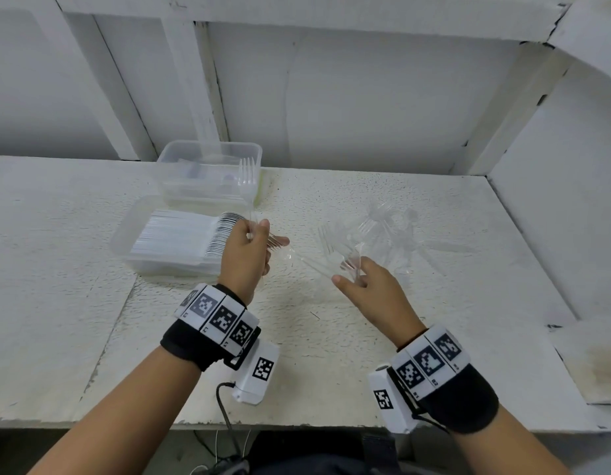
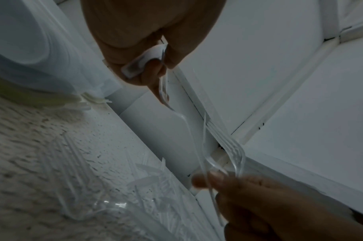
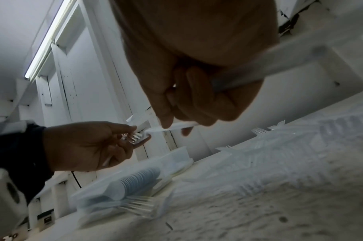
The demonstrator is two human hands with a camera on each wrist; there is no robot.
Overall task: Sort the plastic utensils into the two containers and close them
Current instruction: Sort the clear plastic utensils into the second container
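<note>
From the head camera, two clear rectangular plastic containers [image 1: 208, 173] sit left on the white table [image 1: 434, 303]; the left hand [image 1: 246, 255] grips upright clear plastic forks [image 1: 247, 176], and the right hand [image 1: 369, 286] pinches more forks beside a loose heap [image 1: 383, 231]. In the left wrist view the left fingers [image 2: 151, 71] curl round fork handles. The right wrist view shows the right fingers [image 3: 197, 97] curled round handles; exact fork counts cannot be told.

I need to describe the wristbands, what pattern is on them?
Black-and-white square marker codes on the wristbands, clearest in the head view.

right hand [image 3: 189, 91] grips forks | left hand [image 3: 89, 145] holds forks, count unclear
</note>
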